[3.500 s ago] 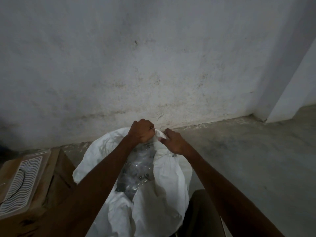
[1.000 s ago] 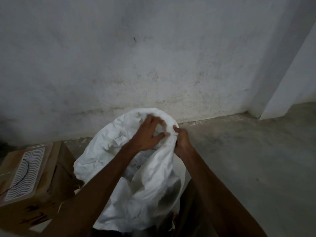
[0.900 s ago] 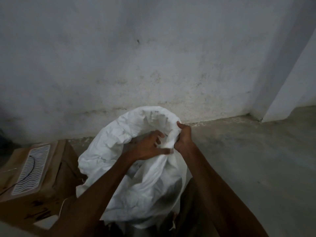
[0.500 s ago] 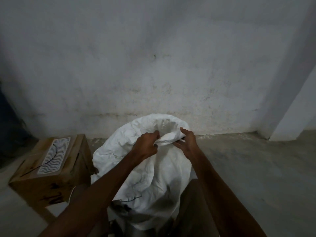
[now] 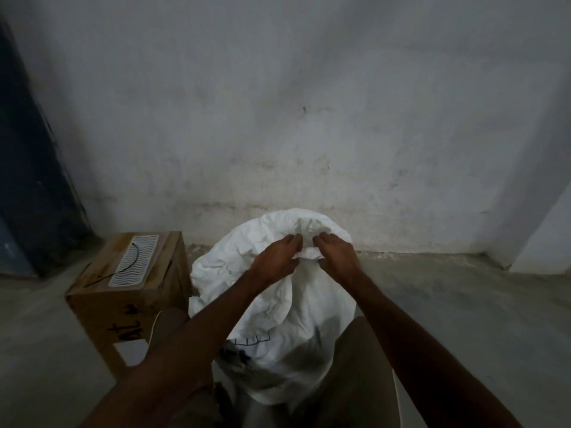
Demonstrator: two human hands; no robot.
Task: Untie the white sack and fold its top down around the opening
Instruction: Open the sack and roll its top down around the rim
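White sack standing beside cardboard box, mouth open. Left hand and right hand both pinching sack's near rim, grip closed on fabric, likely rolling top down outward.

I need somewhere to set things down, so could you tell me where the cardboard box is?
In the head view the box stands on the floor at lower left, just left of the sack, near the wall.

A bare grey concrete floor is seen, met by a stained wall beyond the hands. The white sack is stood on it directly under the hands. A cardboard box is set just left of the sack.
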